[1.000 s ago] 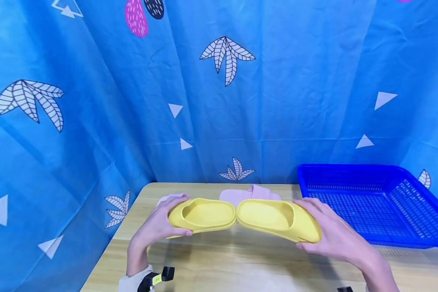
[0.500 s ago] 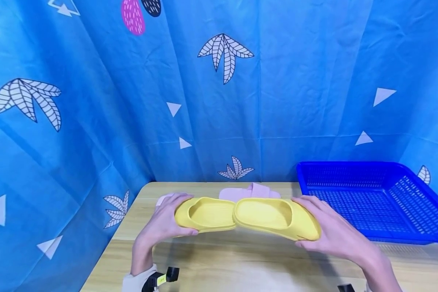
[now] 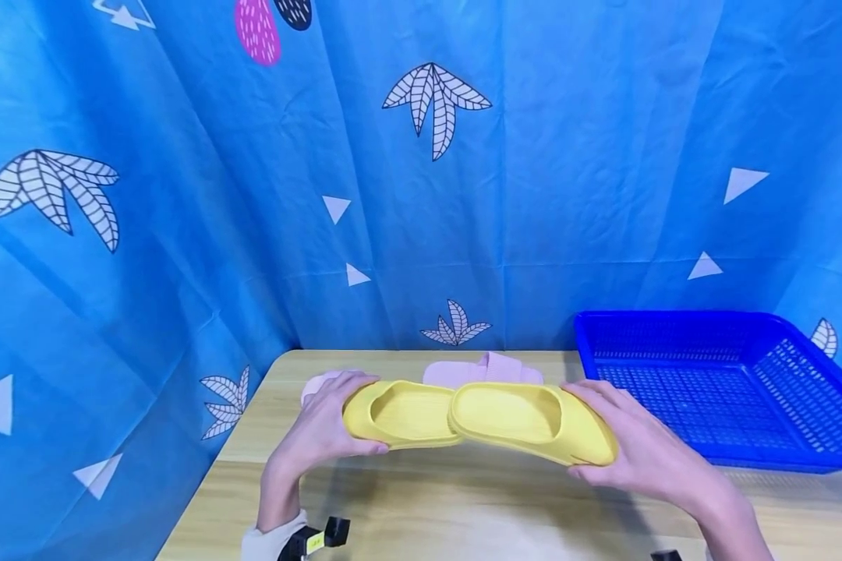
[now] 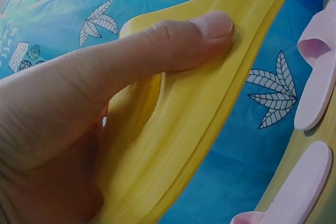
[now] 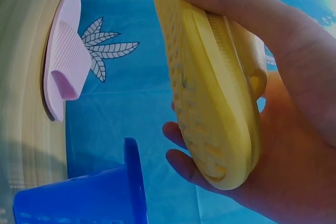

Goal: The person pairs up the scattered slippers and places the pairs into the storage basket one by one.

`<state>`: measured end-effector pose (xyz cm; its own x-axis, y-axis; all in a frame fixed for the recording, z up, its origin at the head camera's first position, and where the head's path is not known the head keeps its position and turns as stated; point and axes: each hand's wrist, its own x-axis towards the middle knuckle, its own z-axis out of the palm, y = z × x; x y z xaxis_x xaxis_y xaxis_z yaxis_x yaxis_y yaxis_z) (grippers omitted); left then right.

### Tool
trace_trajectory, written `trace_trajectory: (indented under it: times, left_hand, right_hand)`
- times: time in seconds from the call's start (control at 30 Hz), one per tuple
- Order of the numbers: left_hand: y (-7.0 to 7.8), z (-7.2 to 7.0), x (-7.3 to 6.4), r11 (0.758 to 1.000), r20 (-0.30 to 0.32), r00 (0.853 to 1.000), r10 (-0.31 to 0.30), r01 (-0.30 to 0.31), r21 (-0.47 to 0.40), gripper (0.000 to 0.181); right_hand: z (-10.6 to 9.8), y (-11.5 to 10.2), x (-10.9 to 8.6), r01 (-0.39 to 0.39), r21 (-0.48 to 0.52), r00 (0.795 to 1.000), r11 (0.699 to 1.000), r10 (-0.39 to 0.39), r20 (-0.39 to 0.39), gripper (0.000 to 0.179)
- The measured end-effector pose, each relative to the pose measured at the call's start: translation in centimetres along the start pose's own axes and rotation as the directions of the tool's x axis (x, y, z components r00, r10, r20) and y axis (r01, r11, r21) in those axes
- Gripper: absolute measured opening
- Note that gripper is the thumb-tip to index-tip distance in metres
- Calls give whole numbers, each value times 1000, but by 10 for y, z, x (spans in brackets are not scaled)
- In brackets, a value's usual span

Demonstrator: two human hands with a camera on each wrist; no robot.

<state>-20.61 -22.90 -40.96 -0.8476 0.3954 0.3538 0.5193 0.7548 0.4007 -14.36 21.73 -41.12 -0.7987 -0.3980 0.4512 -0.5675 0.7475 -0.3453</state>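
Two yellow slippers are held up above the wooden table, toes pointing outward and heels meeting in the middle. My left hand [image 3: 327,421] grips the left yellow slipper [image 3: 417,417] round its toe, the thumb lying along its side in the left wrist view. Round the toe of the right yellow slipper [image 3: 508,413] my right hand [image 3: 635,436] is curled, thumb on one side and fingers on the other. The right slipper's heel overlaps the front of the left one's heel. In the right wrist view the textured sole [image 5: 202,129] of the right slipper shows.
Behind the yellow pair, a pink slipper [image 3: 480,370] lies at the table's back; another pink slipper [image 3: 316,384] is mostly hidden by my left hand. A blue plastic basket [image 3: 709,456] stands on the right of the table [image 3: 421,514]. A blue patterned curtain [image 3: 568,195] hangs behind.
My left hand has moved slightly right with its slipper. The heels, earlier end to end, now overlap. My right hand has stayed almost in place.
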Motion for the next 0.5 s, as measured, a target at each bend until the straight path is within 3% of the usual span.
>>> trace_trajectory:
  times: [0.5]
  left_hand:
    - [7, 8, 5, 999, -13, 1000, 20, -19, 37, 98]
  right_hand:
    - [4, -3, 1, -5, -2, 1000, 1000, 5, 6, 95]
